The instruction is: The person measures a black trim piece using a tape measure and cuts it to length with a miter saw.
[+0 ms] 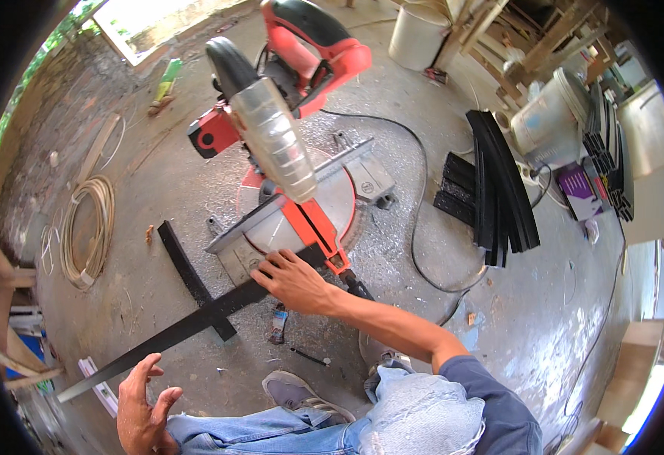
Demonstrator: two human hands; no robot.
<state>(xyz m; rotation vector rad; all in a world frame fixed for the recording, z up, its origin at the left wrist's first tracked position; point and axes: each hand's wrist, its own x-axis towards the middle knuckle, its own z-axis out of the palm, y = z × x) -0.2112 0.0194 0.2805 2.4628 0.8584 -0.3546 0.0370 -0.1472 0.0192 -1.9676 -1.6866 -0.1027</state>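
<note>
A long black bar [158, 340], apparently a metal profile, lies slantwise with its far end on the bed of a red-and-grey miter saw [305, 216]. My right hand [295, 282] is closed over that bar near the saw's fence, fingers curled across its top. The saw head [271, 140], with its clear blade guard, is raised above the bed. Near the bar's other end, my left hand [144, 406] hovers open above my leg, fingers apart and holding nothing. Its gap from the bar is hard to judge.
A shorter black piece [184, 265] passes under the bar. A small blue-labelled item [278, 324] and a dark pen-like stick [309, 355] lie near my shoe. Coiled hose [87, 235] lies left; stacked black profiles [499, 186], a power cord [415, 250] and buckets [552, 114] are right.
</note>
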